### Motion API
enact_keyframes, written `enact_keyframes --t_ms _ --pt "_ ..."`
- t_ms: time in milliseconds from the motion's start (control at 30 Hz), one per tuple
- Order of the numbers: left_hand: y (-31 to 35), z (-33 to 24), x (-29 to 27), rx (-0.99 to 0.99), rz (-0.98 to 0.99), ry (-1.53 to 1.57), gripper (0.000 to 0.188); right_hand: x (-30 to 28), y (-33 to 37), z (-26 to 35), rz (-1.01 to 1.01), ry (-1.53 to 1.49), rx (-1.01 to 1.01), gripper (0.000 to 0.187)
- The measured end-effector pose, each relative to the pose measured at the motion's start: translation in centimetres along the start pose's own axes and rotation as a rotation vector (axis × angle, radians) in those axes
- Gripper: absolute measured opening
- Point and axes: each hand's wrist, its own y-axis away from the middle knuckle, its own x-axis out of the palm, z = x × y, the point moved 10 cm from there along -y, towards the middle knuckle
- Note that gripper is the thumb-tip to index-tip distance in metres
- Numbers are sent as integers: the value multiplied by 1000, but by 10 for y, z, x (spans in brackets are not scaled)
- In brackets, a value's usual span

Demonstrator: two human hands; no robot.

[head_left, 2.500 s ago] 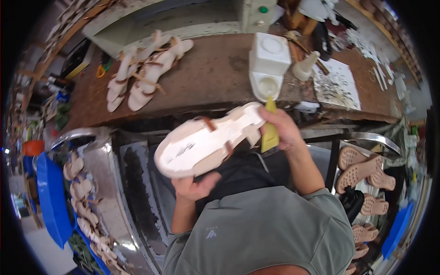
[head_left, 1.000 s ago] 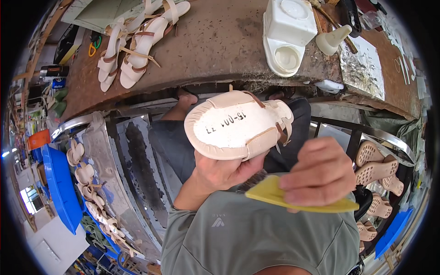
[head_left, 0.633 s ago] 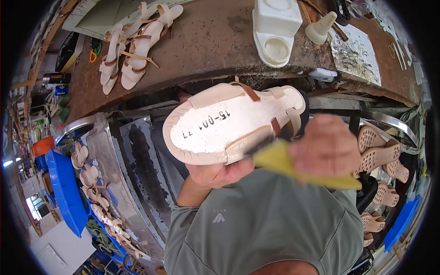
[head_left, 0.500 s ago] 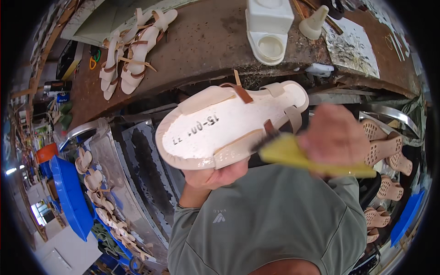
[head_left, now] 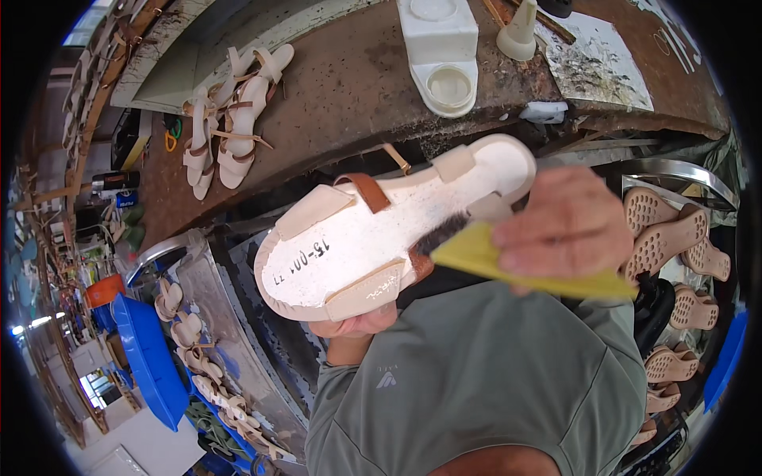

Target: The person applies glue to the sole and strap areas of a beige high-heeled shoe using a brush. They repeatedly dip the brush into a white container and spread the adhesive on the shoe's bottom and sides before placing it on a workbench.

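A cream sandal upper (head_left: 361, 238) with brown straps is turned underside up in front of me, its white insole bottom facing me and dark marks near the toe. From beneath, my left hand (head_left: 357, 324) grips its toe end; most of those fingers are hidden by the sandal. My right hand (head_left: 567, 226) is closed around the flat yellow handle of a brush (head_left: 476, 258). The brush's dark bristles lie against the insole's near edge at the narrow middle, between a brown strap and the heel strap.
On the worn bench (head_left: 341, 87) lie a pair of cream sandals (head_left: 238, 127), a white container (head_left: 440, 47), a cone-shaped nozzle (head_left: 520, 32) and a stained sheet (head_left: 595, 67). Several beige soles (head_left: 667, 238) hang at right. A blue tray (head_left: 151, 365) and a row of sandals (head_left: 210, 381) stand left.
The sandal's toe has swung lower and left, tilting it more. The brush stays at the near edge, its bristles now further in over the insole's narrow middle. The view has shifted slightly.
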Motion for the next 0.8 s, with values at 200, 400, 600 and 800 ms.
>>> enact_keyframes --t_ms 200,400,600,800 --pt "-1 -2 1 9 -2 -7 42 -4 -1 1 27 56 -28 17" --pt "0 -3 -4 3 -32 -31 42 -4 -10 27 -84 103 -195 13" --pt "-2 -6 -9 7 -71 -69 42 8 -14 26 12 106 -221 14" --pt "-8 -15 -14 32 -100 -149 41 23 -23 25 89 -27 -241 20"
